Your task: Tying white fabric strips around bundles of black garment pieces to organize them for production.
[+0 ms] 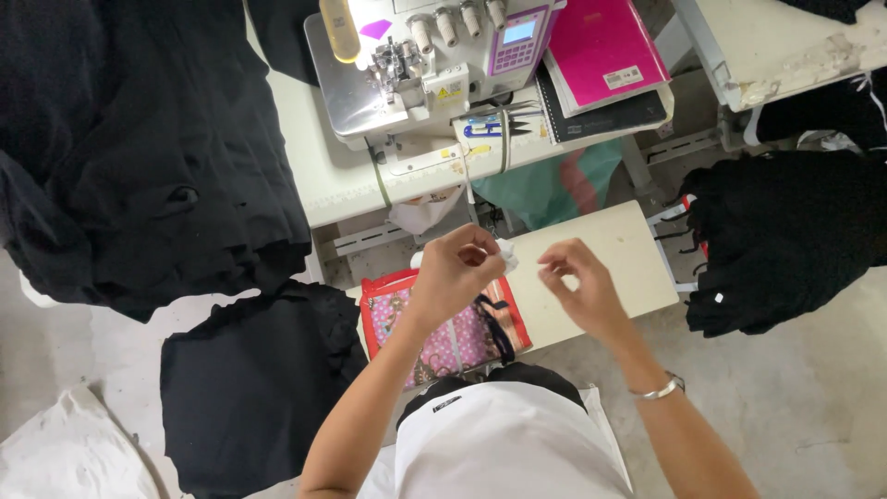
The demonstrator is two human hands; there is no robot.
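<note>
Your left hand (457,268) is pinched shut on a small white scrap (507,253), which sticks out at its far right side, above the pink patterned bag (462,337) on the cream surface (610,249). Your right hand (577,282) hovers just right of the scrap, fingers loosely curled, gripping nothing. The sewing machine (434,65) stands far beyond both hands
</note>
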